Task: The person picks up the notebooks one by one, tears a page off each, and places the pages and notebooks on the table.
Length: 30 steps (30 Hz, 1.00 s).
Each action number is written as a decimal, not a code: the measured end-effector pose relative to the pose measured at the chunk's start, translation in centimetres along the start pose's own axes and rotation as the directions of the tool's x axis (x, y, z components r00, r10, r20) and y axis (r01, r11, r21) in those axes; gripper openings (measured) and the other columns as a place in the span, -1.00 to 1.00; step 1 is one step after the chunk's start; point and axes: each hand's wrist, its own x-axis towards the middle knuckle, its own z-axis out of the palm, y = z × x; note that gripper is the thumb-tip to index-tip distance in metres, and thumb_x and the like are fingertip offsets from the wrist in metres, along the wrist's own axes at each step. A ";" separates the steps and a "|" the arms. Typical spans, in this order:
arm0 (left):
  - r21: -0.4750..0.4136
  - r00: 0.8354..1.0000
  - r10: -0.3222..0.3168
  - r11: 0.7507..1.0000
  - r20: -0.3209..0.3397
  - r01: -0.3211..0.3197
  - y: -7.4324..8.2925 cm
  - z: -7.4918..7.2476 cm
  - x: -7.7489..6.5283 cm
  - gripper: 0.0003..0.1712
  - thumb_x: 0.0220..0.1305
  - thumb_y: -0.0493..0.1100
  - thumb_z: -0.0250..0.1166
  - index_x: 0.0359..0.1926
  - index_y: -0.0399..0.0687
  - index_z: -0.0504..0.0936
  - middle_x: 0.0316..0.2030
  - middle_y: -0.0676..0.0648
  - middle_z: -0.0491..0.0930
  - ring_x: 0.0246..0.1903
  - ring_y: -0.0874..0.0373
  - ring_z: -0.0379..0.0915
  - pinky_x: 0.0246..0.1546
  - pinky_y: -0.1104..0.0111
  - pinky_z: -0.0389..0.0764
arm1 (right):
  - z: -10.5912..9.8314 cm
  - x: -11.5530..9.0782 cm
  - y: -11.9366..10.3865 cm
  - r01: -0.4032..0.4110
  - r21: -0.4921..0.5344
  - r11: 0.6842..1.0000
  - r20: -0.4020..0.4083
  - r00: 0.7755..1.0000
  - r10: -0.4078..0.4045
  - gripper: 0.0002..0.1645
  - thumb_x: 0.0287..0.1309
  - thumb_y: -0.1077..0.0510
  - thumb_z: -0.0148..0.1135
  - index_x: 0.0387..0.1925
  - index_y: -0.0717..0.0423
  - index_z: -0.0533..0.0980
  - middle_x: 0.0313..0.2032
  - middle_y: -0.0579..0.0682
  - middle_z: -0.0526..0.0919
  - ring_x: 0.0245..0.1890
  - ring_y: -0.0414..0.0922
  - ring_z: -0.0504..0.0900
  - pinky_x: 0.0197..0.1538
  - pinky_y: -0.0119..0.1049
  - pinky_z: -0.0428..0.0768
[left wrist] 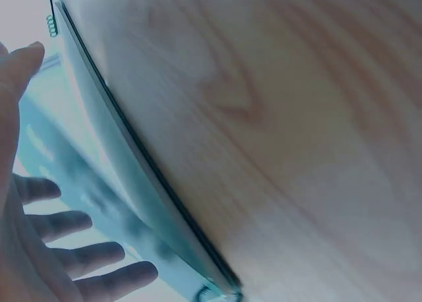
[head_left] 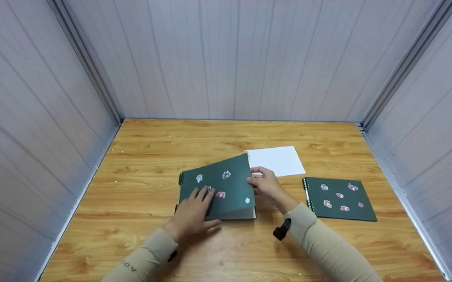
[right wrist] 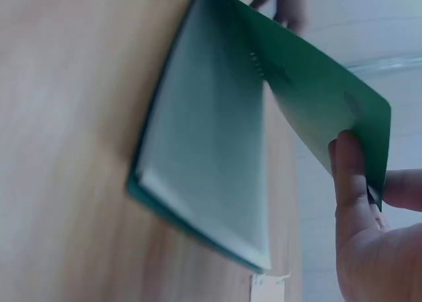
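A green spiral notebook (head_left: 235, 184) with flower-like stickers lies in the middle of the table, its front cover lifted on the right side. My right hand (head_left: 267, 186) pinches the cover's right edge between thumb and fingers. In the right wrist view, the raised cover (right wrist: 316, 84) tilts away from the pale pages (right wrist: 204, 137). My left hand (head_left: 192, 213) is over the cover's lower left, fingers outstretched and spread. The left wrist view has the same spread fingers (left wrist: 72, 229) beside the notebook's edge. Black spiral rings (head_left: 181, 179) show at its left side.
To the right lies a second green spiral notebook (head_left: 343, 199), closed, with similar stickers and a white pen-like strip (head_left: 307, 194) along its rings. A white sheet with rings at its left corner (head_left: 277, 160) lies behind my right hand. Pale panel walls (head_left: 230, 58) border the wooden table (head_left: 140, 137).
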 end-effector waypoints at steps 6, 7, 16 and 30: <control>0.058 0.996 -0.004 0.998 -0.093 0.010 1.0 -0.1 0.1 -0.09 0.44 -0.04 0.39 0.67 -0.20 0.25 0.58 -0.41 0.33 0.43 -0.52 0.42 0.17 -0.19 0.73 | 0.3 -0.3 -1.2 -0.038 0.143 0.989 0.045 0.998 0.032 -0.56 0.49 0.33 0.21 0.32 0.31 0.46 -0.19 0.04 0.81 -0.26 -0.13 0.80 -0.20 -0.23 0.82; 0.060 0.994 -0.006 0.998 -0.110 0.013 1.1 -0.1 0.1 -0.11 0.44 -0.12 0.38 0.67 -0.20 0.25 0.57 -0.42 0.34 0.41 -0.53 0.43 0.13 -0.19 0.75 | 0.4 -0.3 -1.4 -0.032 0.151 0.988 0.050 0.998 0.025 -0.56 0.50 0.32 0.21 0.33 0.31 0.46 -0.18 0.04 0.82 -0.24 -0.13 0.80 -0.18 -0.24 0.82; -0.044 0.973 -0.052 0.998 -0.223 0.043 1.0 -0.2 -0.2 -0.27 0.51 -0.38 0.17 0.65 -0.23 0.30 0.50 -0.43 0.43 0.29 -0.51 0.55 0.08 -0.27 0.74 | 1.0 0.0 -1.0 0.015 0.175 0.984 0.058 0.998 -0.025 -0.47 0.73 0.06 -0.01 0.44 0.34 0.45 0.09 0.25 0.77 0.00 0.02 0.83 0.13 -0.12 0.81; -0.335 0.847 -0.127 0.940 -0.515 -0.062 -1.0 -0.9 -1.2 -0.33 0.46 -0.53 0.06 0.56 -0.45 0.33 0.40 -0.44 0.51 0.39 -0.31 0.54 0.36 -0.11 0.61 | 2.6 -0.3 3.6 0.345 -0.606 0.717 0.377 0.918 -0.122 -0.31 0.51 0.06 0.31 0.50 0.32 0.45 0.61 0.37 0.30 0.64 0.35 0.25 0.68 0.24 0.21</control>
